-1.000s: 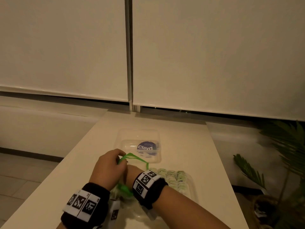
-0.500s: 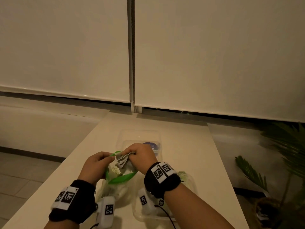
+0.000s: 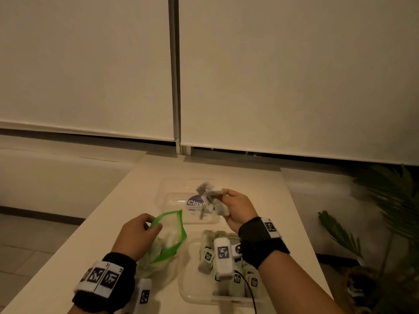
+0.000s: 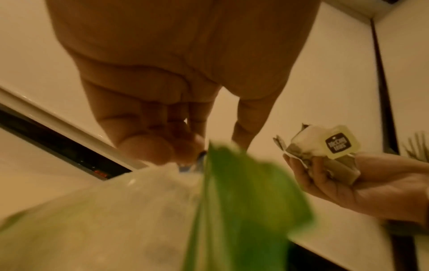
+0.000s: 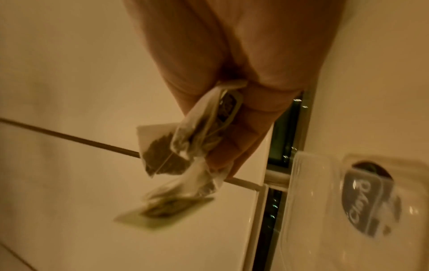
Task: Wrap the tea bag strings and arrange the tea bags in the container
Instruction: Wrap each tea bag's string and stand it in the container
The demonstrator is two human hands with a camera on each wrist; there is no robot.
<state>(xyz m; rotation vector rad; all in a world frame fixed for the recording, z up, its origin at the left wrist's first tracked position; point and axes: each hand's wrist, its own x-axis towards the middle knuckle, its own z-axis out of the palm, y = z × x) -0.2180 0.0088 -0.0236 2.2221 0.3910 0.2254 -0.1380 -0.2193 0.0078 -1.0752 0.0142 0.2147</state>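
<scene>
Right hand [image 3: 237,208] clutches small bunch of papery tea bags [image 3: 209,200], lifted. Left hand [image 3: 136,234] pinches green-rimmed clear plastic pouch [image 3: 170,236]. Clear rectangular plastic container [image 3: 195,291] directly below right wrist, long axis toward person; right hand nearer.
</scene>
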